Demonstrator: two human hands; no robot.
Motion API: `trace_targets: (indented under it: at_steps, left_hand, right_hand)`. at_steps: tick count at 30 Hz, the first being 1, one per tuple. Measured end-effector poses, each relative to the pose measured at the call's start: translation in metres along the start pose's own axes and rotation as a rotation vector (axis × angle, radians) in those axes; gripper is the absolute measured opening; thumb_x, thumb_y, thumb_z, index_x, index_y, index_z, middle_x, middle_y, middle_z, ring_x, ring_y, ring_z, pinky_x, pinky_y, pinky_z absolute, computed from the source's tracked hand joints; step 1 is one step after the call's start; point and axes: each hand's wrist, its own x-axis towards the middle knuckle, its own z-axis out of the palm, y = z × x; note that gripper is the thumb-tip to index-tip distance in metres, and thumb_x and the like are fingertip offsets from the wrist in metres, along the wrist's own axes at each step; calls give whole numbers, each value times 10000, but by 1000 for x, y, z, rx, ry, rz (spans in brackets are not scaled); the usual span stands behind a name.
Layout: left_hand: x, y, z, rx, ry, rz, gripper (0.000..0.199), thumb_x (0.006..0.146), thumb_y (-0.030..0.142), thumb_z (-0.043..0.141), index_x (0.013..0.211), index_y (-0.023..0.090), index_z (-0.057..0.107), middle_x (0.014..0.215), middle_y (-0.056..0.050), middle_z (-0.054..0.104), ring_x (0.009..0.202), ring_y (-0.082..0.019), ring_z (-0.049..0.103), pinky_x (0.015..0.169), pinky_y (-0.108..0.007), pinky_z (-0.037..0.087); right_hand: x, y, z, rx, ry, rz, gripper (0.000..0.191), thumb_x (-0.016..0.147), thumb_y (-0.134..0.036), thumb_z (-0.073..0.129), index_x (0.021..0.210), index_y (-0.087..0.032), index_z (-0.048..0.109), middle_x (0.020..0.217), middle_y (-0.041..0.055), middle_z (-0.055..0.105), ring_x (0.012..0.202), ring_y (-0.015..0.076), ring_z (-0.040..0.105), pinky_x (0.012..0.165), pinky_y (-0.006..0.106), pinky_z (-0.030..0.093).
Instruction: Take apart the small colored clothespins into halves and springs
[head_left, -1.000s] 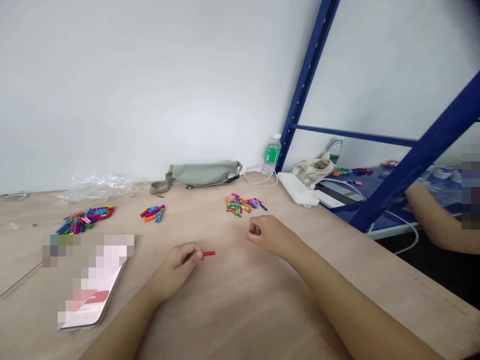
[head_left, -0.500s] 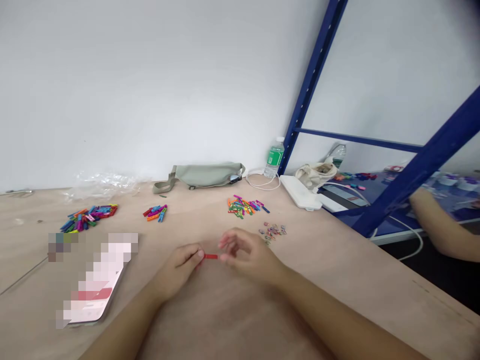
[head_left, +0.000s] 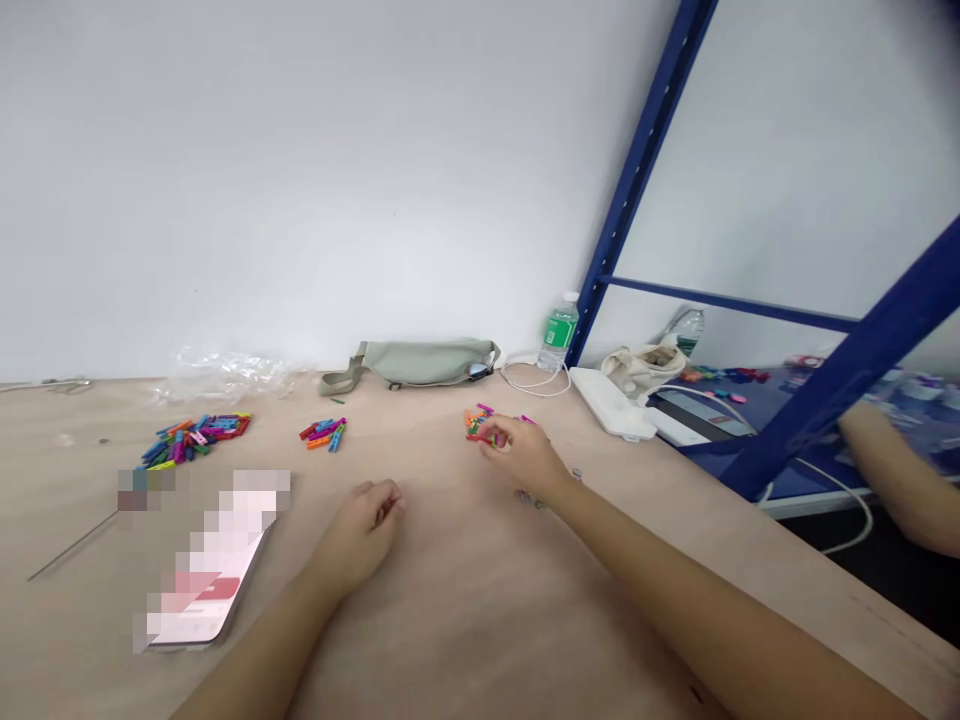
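Observation:
My left hand (head_left: 361, 535) rests on the table with its fingers curled in; whatever lies inside is hidden. Reaching out to the right, my right hand (head_left: 529, 458) is at a pile of loose, coloured clothespin halves (head_left: 480, 412) and covers much of it. A red clothespin half (head_left: 475, 437) shows at its thumb and fingertips, which look closed on it. Small metal springs (head_left: 529, 498) lie partly hidden under that wrist. Beyond my left hand is a small group of assembled clothespins (head_left: 324, 434).
A larger clothespin heap (head_left: 196, 438) lies at the left, near a phone (head_left: 217, 590) and a plastic bag (head_left: 217, 375). At the back are a grey-green pouch (head_left: 427, 363), a bottle (head_left: 559, 335) and a white box (head_left: 611, 405). Past the blue frame (head_left: 637, 150) is another person's arm (head_left: 892, 480).
My right hand has moved away from my left, forward and right to the clothespin halves. The red piece at my left fingertips no longer shows, and those fingers have curled in. The view has shifted slightly.

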Motion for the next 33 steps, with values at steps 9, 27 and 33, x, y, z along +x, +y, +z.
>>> trace_targets:
  at_steps: [9, 27, 33]
  left_hand:
    - [7, -23, -3, 147, 289, 39, 141, 763, 206, 381, 807, 198, 516, 769, -41, 560, 766, -201, 523, 688, -322, 396]
    - [63, -62, -24, 203, 483, -234, 261, 719, 142, 461, 974, 157, 511, 963, -121, 521, 886, -253, 516, 744, -367, 382]
    - [33, -19, 14, -299, 306, -146, 415, 762, 348, 457, 1135, 167, 430, 911, -73, 591, 760, -180, 590, 690, -315, 456]
  right_hand:
    - [-22, -1, 35, 188, 6, 73, 184, 665, -181, 488, 849, -171, 491, 810, 25, 587, 643, 112, 533, 560, 211, 403]
    - [-63, -20, 47, 606, -267, 102, 132, 642, -110, 497, 737, -184, 440, 557, -65, 432, 489, 68, 376, 469, 174, 295]
    - [-62, -18, 46, 700, -216, 76, 126, 685, -200, 541, 767, -184, 447, 635, -40, 456, 574, 85, 422, 527, 189, 345]
